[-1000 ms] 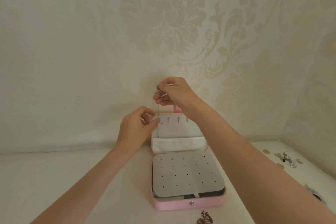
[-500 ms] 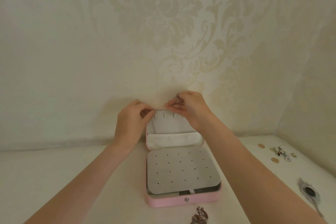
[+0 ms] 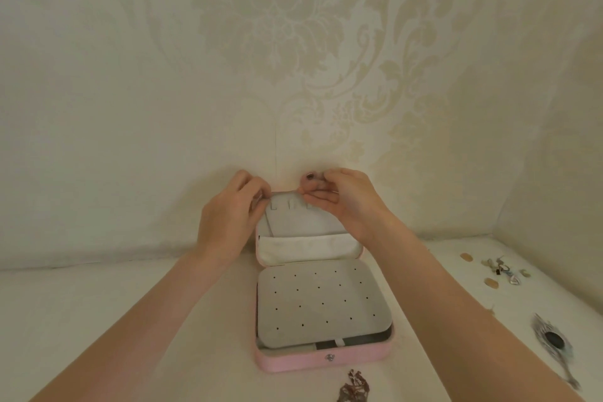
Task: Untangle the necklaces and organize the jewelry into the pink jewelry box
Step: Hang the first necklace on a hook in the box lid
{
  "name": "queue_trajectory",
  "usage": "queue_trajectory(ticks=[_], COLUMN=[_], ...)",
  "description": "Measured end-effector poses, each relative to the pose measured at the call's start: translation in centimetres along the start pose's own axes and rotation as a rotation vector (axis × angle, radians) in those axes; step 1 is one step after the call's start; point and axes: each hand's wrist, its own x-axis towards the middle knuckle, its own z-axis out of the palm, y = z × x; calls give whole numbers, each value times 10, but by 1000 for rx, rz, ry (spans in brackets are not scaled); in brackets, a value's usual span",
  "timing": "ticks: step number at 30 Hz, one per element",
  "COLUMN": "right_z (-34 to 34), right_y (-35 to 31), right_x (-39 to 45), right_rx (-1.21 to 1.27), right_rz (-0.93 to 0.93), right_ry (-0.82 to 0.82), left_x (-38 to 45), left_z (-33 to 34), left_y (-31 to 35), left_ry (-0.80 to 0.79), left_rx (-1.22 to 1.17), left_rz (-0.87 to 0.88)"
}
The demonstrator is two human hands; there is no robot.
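Head view: your left hand and right hand each pinch a thin chain, stretched taut across the hooks atop the open box lid, probably so it hangs untangled.

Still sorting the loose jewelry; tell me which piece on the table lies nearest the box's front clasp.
The dark reddish-brown tangled piece, just below the pink jewelry box; the other pieces lie far right.
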Motion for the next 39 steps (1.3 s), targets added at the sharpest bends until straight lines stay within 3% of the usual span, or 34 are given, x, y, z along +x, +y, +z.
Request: queue_trajectory(ticks=[7, 13, 18, 23, 30, 39], right_z=[-6, 10, 25, 31, 34, 41], right_y=[-2, -3, -3, -6, -19, -27], right_x=[-9, -16, -16, -14, -3, -6], right_rx=[-87, -218, -193, -265, -484, -469], right_rz=[25, 14, 0, -44, -180, -238], right_ry=[-1, -173, -219, -243, -118, -256], left_x=[-2, -8, -9, -8, 4, 10], left_z=[-5, -4, 3, -8, -9, -5], left_y=[-2, 12, 11, 15, 22, 24], left_ry=[-28, -165, -98, -117, -140, -168], left_rx=[-58, -87, -237, -327, -146, -229], left_rz=[1, 68, -137, -172, -147, -132])
